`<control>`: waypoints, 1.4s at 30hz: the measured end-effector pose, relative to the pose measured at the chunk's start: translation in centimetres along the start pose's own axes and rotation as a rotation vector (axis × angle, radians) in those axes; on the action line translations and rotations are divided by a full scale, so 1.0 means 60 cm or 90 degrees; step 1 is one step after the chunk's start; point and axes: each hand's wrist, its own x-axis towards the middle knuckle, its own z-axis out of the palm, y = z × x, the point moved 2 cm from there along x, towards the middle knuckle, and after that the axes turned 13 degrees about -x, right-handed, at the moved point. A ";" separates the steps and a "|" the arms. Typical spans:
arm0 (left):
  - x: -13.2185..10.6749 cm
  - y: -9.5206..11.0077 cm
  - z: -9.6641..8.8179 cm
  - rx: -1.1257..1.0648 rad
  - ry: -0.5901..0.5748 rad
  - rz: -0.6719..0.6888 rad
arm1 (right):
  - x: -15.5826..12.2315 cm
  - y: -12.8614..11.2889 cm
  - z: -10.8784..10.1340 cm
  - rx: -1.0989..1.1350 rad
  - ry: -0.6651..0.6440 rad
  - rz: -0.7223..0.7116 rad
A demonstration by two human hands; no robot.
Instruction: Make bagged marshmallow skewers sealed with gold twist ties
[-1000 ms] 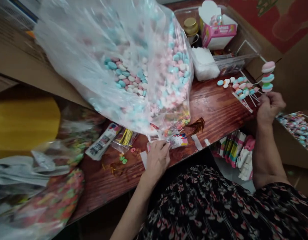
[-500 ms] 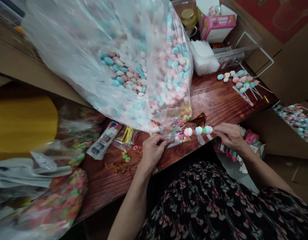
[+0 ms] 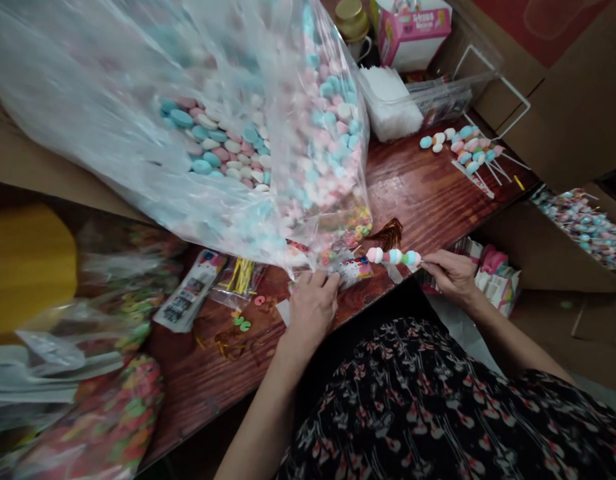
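Note:
My right hand [image 3: 452,275] pinches one end of a candy skewer [image 3: 394,257], whose pink, white, blue and green pieces point left over the table's front edge. My left hand [image 3: 315,303] lies on the table with its fingers stretched forward, by a clear printed wrapper [image 3: 355,268]. Whether the fingertips touch the wrapper is hard to see. Beside that hand's wrist, a white slip [image 3: 284,312] shows. Just beyond it rests a large clear bag [image 3: 273,230] full of pink, blue and white candies.
Left on the table [image 3: 188,400] are a stack of printed wrappers [image 3: 189,293], yellow ties [image 3: 243,275] and loose candy rings [image 3: 242,323]. Finished skewers [image 3: 472,148] lie at the right. A clear bin [image 3: 441,100] stands behind; a box of wrapped candies [image 3: 583,223] is at far right.
My left hand's fingers have gone from a pinch to lying flatter, slightly right along the table. The right hand still holds the candy skewer. The whole view has shifted, so things appear further left.

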 end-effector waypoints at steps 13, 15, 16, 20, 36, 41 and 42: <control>0.008 -0.044 -0.008 -0.318 0.031 -0.087 | -0.011 0.006 0.003 0.080 -0.008 0.071; 0.008 -0.043 -0.011 -0.325 0.023 -0.091 | -0.012 -0.005 0.007 0.170 -0.021 0.171; 0.008 -0.043 -0.011 -0.328 0.023 -0.094 | -0.012 -0.012 0.011 0.213 -0.032 0.213; 0.007 -0.043 -0.008 -0.350 0.046 -0.107 | -0.008 -0.041 0.023 0.293 -0.086 0.202; -0.002 -0.040 0.001 -0.334 0.076 -0.095 | -0.047 -0.012 -0.004 0.022 -0.102 -0.041; -0.003 -0.033 -0.001 -0.299 0.074 -0.079 | -0.044 -0.012 -0.006 -0.066 -0.148 -0.050; -0.004 -0.032 -0.001 -0.292 0.073 -0.075 | -0.042 -0.015 -0.008 -0.090 -0.156 -0.053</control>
